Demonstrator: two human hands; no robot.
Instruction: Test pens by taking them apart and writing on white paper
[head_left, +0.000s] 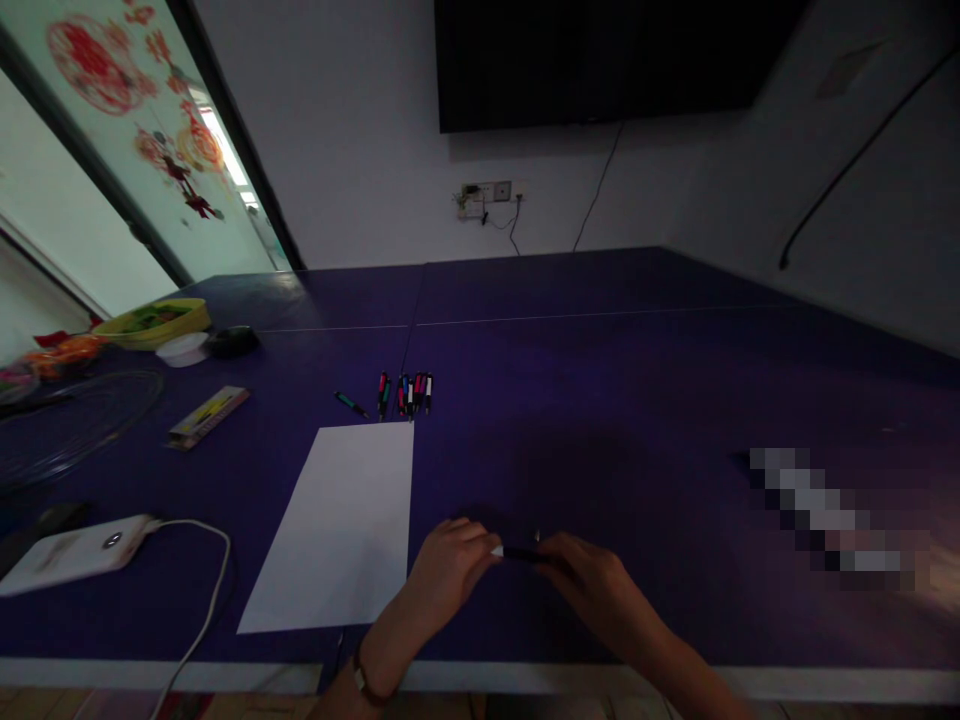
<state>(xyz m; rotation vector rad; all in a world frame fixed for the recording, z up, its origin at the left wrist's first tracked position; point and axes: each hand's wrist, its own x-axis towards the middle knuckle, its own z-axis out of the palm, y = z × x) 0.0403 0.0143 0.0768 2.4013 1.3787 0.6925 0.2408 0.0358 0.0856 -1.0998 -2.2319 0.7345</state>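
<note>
Between my two hands lies a black-and-white pen (519, 554), roughly level above the purple table (637, 450). My left hand (454, 560) pinches its white end, while the fingers of my right hand (585, 572) close round the black end. A small shiny tip (537, 537) shows just above the right fingertips; I cannot make out what it belongs to. To the left of my left hand is a blank white sheet of paper (345, 520). Beyond the sheet's top edge several pens (410, 393) lie grouped, with a green pen (351, 403) apart from them.
On the left are a narrow box (210, 416), a white power bank (82, 552) with a cable (217, 590), a yellow basket (187, 318), a white round container (183, 350) and a black roll (234, 342). A pixelated object (817, 510) lies on the right.
</note>
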